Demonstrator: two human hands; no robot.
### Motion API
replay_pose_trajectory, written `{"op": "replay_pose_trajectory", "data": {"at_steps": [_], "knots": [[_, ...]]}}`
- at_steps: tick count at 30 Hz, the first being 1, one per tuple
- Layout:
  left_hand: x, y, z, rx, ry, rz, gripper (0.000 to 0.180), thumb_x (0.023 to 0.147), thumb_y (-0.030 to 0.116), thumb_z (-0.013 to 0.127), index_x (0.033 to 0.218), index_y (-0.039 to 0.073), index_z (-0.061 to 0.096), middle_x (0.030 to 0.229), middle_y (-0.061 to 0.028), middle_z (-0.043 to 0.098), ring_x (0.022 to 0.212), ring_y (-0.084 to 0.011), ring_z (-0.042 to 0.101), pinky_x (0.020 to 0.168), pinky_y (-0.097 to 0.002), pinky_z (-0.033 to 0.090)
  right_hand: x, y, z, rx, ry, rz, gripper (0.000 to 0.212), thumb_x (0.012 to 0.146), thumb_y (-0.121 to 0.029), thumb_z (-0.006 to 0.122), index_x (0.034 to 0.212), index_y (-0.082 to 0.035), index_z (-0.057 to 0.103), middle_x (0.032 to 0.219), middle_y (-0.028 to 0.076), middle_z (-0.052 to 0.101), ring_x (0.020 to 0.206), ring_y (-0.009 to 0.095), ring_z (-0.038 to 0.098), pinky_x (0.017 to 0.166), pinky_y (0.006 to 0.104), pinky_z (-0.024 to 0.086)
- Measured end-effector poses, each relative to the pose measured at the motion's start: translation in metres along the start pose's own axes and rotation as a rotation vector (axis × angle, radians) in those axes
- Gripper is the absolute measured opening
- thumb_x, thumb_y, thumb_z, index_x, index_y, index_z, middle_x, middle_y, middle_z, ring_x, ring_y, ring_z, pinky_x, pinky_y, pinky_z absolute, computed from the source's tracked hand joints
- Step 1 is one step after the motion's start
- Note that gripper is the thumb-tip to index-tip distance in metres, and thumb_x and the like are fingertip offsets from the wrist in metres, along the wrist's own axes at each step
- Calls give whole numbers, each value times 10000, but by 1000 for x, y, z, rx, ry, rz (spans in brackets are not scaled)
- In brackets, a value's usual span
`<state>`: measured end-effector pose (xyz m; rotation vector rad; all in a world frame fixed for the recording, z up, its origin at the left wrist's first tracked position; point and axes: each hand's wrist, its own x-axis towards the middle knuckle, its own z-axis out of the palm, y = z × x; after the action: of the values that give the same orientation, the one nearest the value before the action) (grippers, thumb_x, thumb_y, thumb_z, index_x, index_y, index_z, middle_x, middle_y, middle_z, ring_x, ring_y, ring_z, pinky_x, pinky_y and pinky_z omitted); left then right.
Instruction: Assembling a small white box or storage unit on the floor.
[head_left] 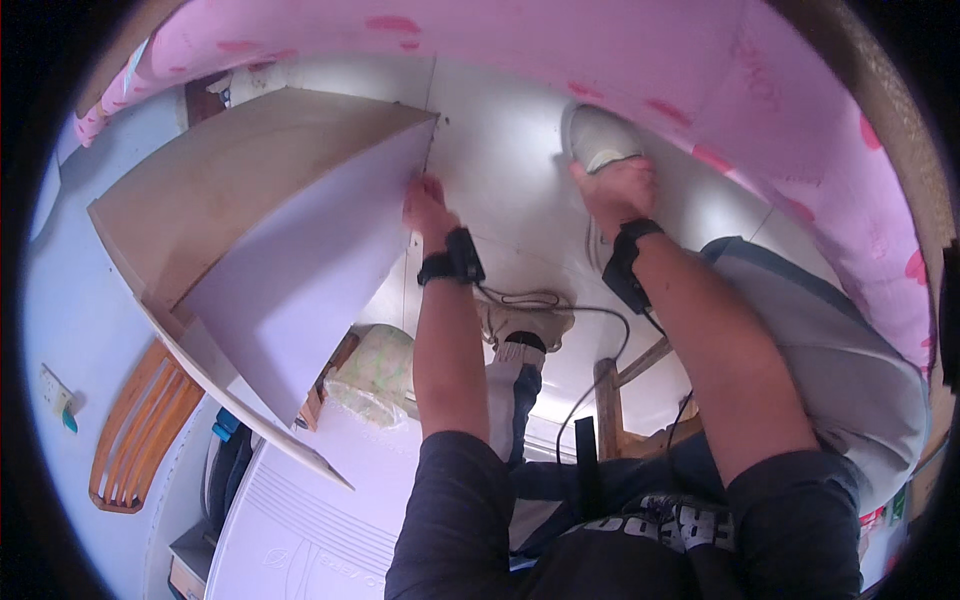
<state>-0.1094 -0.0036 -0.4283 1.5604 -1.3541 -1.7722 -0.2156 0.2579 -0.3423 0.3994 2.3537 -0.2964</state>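
My left hand (pixel 430 206) is closed, its fingers curled beside the edge of a white-faced board (pixel 310 235). What those fingers hold, if anything, I cannot make out. Further right, my right hand (pixel 620 190) grips the near end of a rounded pale grey object (pixel 602 132) with a lighter band, over the glossy light floor. Its exact kind is unclear. A thin pale cord (pixel 594 243) hangs below that hand. Each wrist wears a black strapped device, and a dark cable (pixel 570 308) runs between them.
A brown panel (pixel 250 165) adjoins the white board on the left. Pink patterned cloth (pixel 660 50) borders the far and right sides. Below are a beige shoe (pixel 545 325), a wooden stool (pixel 608 400), a plastic-wrapped bundle (pixel 372 372) and a white ridged lid (pixel 320 510). A slatted wooden piece (pixel 140 435) stands left.
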Motion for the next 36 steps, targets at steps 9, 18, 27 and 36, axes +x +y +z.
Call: {"op": "replay_pose_trajectory", "data": {"at_steps": [9,18,27,36], "knots": [[29,-4,-114,513,69,172,63,809,72,510,758,37,522,694,-42,542,594,-131,542,543,-222,499,-8,-18,-5,25,-18,-15,855,646,-606,581,1022,133,373,1000,223,501,908,292,553,763,341,453],[36,6,-50,152,-208,-229,94,804,117,500,750,40,513,659,-26,536,555,-120,524,505,-217,472,-9,-13,0,15,29,-152,850,659,-612,561,995,147,376,966,221,510,869,294,564,757,337,455],[-9,-14,22,-317,254,-256,36,816,61,490,785,65,509,703,-32,544,627,-123,549,550,-205,490,2,-2,-7,-163,-86,-26,846,658,-613,562,1013,134,382,982,210,497,851,288,567,766,331,449],[35,3,-120,1175,68,356,39,813,87,524,830,55,538,748,-26,551,651,-118,527,590,-224,488,-23,-40,-18,-111,32,-102,823,688,-592,542,1014,151,402,993,224,490,904,291,543,777,346,438]]}}
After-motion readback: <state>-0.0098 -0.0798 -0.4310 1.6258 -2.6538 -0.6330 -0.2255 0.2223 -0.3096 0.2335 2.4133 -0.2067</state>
